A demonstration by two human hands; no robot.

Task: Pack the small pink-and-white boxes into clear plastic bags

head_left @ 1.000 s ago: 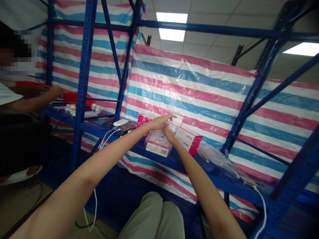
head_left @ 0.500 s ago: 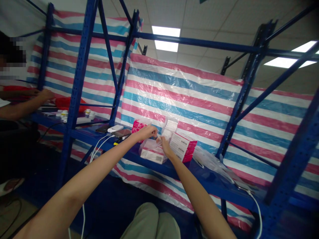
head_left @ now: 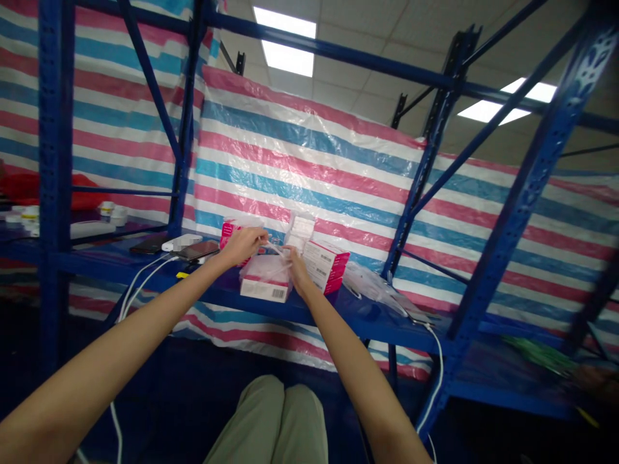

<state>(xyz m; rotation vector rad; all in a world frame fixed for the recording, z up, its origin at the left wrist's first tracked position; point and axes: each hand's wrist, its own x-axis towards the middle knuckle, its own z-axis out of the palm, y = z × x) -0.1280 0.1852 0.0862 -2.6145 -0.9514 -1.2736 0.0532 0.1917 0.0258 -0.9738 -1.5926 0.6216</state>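
Note:
My left hand (head_left: 247,245) is closed in a pinch above a low white-and-pink box (head_left: 262,288) with a barcode on its front. To its right, my right hand (head_left: 296,267) is closed too, close by that box's right side. A narrow stretch of clear plastic (head_left: 275,247) runs between the fingers of both hands. More crumpled clear plastic lies over the front box and hides its contents. Just right of my right hand stands a larger white-and-pink box (head_left: 326,266) with labels. Behind my hands is a plastic-wrapped stack of small white packs (head_left: 302,227).
A pink box (head_left: 227,233) is partly behind my left hand. Phones, a white power bank (head_left: 181,242) and white cables lie left on the blue shelf (head_left: 309,314). Clear plastic bags (head_left: 372,283) and a cabled device lie right. Blue uprights (head_left: 57,193) flank the shelf.
The view has swung to the right, so the co-worker at left is out of sight. My hands have drawn slightly apart, and the plastic between them shows more clearly.

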